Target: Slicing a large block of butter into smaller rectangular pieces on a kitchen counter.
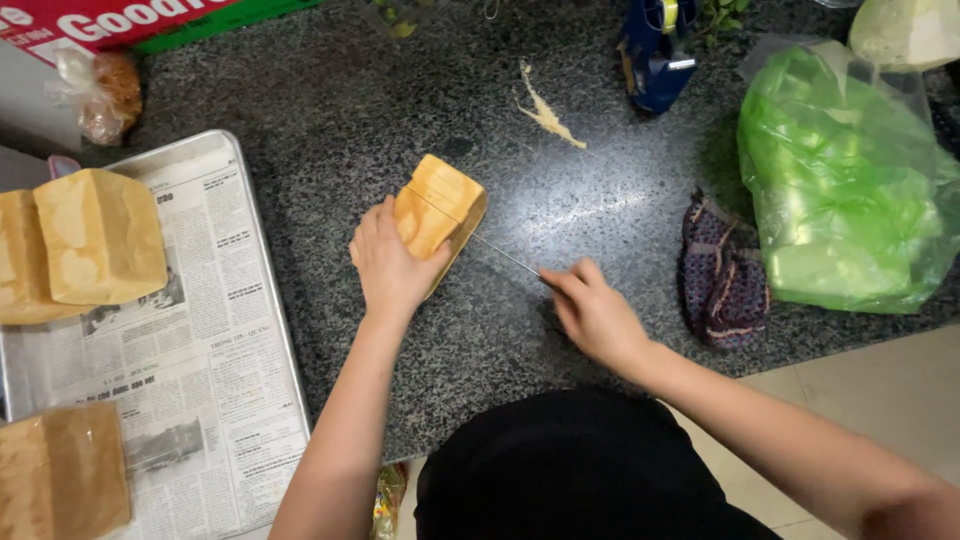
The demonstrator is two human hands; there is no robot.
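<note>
A yellow loaf of bread (440, 203) stands on the dark speckled stone counter (330, 150). My left hand (388, 265) presses against its near side and steadies it. My right hand (592, 312) grips a thin knife (507, 257), whose blade runs up and left into the loaf's lower right side. A cut line shows across the top of the loaf. The knife's handle is hidden inside my fist.
A metal tray (262, 300) lined with newspaper sits at left with several more loaves (98, 236). A green plastic bag (845, 185), a dark patterned cloth (720, 275), a blue tape dispenser (655, 50) and a crumb streak (545, 108) lie on the counter.
</note>
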